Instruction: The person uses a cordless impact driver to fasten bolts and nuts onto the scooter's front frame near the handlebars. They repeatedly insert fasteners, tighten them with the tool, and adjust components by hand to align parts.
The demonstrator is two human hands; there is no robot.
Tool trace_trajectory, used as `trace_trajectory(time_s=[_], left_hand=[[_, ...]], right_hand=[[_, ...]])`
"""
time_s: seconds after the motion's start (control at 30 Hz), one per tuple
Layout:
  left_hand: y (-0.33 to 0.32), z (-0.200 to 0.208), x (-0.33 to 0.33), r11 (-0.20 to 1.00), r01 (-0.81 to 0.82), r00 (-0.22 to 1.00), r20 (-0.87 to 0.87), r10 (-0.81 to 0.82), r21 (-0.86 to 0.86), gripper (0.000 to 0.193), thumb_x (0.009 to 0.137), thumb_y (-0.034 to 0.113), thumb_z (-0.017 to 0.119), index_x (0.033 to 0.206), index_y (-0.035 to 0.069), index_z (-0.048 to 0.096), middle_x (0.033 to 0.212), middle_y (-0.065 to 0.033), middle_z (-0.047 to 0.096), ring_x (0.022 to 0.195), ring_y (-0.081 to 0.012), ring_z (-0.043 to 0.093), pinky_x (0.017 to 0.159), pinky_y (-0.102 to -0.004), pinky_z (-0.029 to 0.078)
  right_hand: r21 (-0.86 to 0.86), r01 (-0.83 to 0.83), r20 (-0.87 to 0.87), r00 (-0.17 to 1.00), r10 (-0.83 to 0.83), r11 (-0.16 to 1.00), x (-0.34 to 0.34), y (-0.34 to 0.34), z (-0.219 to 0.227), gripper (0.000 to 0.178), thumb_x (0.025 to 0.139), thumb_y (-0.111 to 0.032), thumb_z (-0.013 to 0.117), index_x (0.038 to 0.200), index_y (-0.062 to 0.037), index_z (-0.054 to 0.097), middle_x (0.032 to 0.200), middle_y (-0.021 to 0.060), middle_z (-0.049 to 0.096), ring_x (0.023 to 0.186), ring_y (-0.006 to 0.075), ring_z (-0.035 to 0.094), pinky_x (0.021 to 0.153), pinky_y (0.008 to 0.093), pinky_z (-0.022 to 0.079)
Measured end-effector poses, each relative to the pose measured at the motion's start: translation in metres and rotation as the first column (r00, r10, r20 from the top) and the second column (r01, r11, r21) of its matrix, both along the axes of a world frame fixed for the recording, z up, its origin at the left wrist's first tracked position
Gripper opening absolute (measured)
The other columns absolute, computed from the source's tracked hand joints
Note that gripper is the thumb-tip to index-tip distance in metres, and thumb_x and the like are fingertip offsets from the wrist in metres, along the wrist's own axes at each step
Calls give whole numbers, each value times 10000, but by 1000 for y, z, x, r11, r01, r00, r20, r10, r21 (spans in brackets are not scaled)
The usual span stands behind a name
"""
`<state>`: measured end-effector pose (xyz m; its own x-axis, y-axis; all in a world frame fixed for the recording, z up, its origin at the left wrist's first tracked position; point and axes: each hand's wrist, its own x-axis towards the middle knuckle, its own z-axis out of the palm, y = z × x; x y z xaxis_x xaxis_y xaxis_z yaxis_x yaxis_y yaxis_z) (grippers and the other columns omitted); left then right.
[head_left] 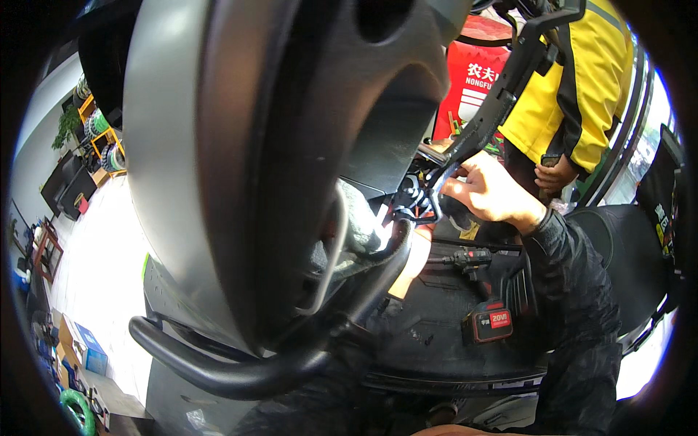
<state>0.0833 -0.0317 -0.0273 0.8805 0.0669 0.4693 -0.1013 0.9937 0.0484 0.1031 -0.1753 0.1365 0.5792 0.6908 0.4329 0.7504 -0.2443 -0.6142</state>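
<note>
My right hand (494,190) comes in from the right in a dark sleeve. Its fingers are bent and closed at a black bracket-like part (429,211) on the front of a scooter; what lies between the fingertips is hidden. Lower down, my left hand (416,260) reaches up behind a black tube bar (374,287), lit brightly, with its fingers mostly out of sight below the same part. A cordless drill (474,260) with a red-and-black battery lies on the scooter's black footboard (429,349), just below my hands.
The scooter's large grey and black front panel (240,145) fills the left-centre. At right is a black seat (607,240). A person in a yellow jacket (574,94) stands beyond, holding a phone (550,160), near a red package (465,80). Boxes (83,345) sit lower left.
</note>
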Motion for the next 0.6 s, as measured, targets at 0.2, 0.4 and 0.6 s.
trace_trajectory(time_s=[0.2,0.4,0.6], left_hand=[[-2,-3,-1,988,-129,960,-238,146,84,305,1059,222,539,1276,22,615,1220,-142,675,1099,-273,641,958,-421,548],[6,-12,6,984,-113,981,-141,133,141,292,1063,234,540,1245,18,618,1171,-132,675,1056,-249,645,939,-398,537],[-4,-18,26,950,-133,972,-149,180,281,383,1052,342,518,1195,-2,606,946,-64,558,808,-180,538,835,-386,485]], right_hand=[[266,-23,-23,999,30,964,-3,6,-14,318,984,-52,697,1289,11,630,1027,75,692,889,145,689,778,297,570],[257,103,-439,898,21,961,3,-5,-17,246,1077,-205,573,1192,10,610,960,79,710,789,135,705,655,241,544],[381,26,-695,667,268,924,10,5,-32,306,1124,-252,470,1081,14,614,903,143,742,687,234,735,599,297,576]])
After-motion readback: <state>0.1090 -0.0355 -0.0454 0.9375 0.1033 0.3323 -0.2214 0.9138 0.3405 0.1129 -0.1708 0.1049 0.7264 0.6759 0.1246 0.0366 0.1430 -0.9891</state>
